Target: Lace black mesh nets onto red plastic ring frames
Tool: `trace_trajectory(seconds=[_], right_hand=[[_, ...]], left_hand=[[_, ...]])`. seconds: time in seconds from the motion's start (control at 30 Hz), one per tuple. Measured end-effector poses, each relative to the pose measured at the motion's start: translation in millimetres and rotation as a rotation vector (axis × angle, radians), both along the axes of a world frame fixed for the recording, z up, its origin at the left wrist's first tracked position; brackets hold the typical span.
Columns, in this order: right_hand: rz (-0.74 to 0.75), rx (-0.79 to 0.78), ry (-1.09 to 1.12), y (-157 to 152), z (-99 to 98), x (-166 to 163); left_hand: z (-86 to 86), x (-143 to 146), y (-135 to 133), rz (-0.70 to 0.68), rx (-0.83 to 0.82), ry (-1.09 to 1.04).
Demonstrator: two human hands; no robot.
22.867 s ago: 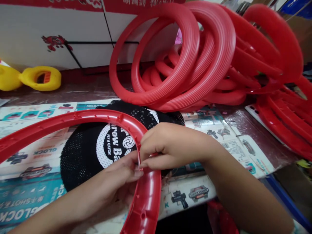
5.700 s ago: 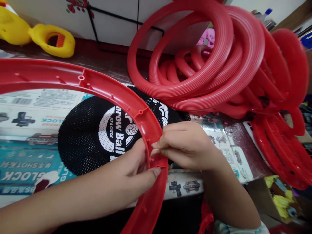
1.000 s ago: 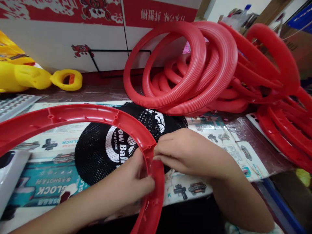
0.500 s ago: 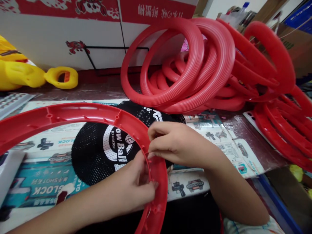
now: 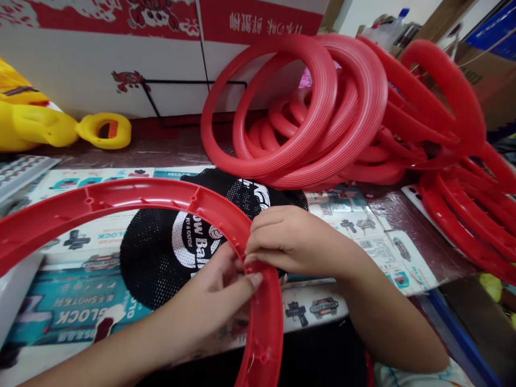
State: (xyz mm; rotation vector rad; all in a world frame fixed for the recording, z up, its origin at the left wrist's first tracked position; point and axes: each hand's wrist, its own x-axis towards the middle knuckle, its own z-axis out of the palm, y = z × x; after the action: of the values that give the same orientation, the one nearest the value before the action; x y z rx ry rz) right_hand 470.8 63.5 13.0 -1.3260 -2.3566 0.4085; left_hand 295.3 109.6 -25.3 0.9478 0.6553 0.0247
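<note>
A large red plastic ring (image 5: 133, 199) lies in front of me with its hollow inner side up. My left hand (image 5: 213, 295) reaches through the ring and pinches its right-hand rim, thumb on top. My right hand (image 5: 290, 242) pinches the same stretch of rim from the outer side, fingers curled and closed. The fingertips of both hands meet on the rim. Under the ring lies a round black mesh disc (image 5: 161, 252) with white lettering.
A pile of several red rings (image 5: 322, 107) leans against a white and red carton (image 5: 100, 54) at the back and spills to the right. Yellow plastic parts (image 5: 100, 129) lie at the back left. Printed cardboard sheets (image 5: 374, 236) cover the table.
My left thumb has slid up along the rim toward my right fingertips. The ring has shifted slightly. Both hands stay pinched on the same part of the rim.
</note>
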Motion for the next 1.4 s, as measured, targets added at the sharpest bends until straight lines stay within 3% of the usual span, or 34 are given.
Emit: trace_trajectory(seconds=[0.1,0.27,0.43,0.67,1.17,1.4], right_hand=[[-0.016,0.026,-0.018,0,-2.5,-2],[-0.061,0.141,-0.184,-3,-1.4,-1],[0.034,0.104,-0.291,-9,7.4,0],[-0.02,0.136,-0.296,-11,5.2,-4],[0.049,-0.083,-0.188,-2,7.6,-4],[0.089,-0.151,-0.289,14,25.2,-6]], left_hand=[[-5.1,1,-2,-0.003,0.081,-0.006],[-5.5,1,-3,0.104,0.232,0.074],[-7.2,1,-3,-0.11,0.248,-0.025],[-8.0,-3,-3,-0.194,0.269,-0.032],[-9.2,-8,6,-0.321,0.366,0.013],[-6.4,-9,16,-0.34,0.379,-0.046]])
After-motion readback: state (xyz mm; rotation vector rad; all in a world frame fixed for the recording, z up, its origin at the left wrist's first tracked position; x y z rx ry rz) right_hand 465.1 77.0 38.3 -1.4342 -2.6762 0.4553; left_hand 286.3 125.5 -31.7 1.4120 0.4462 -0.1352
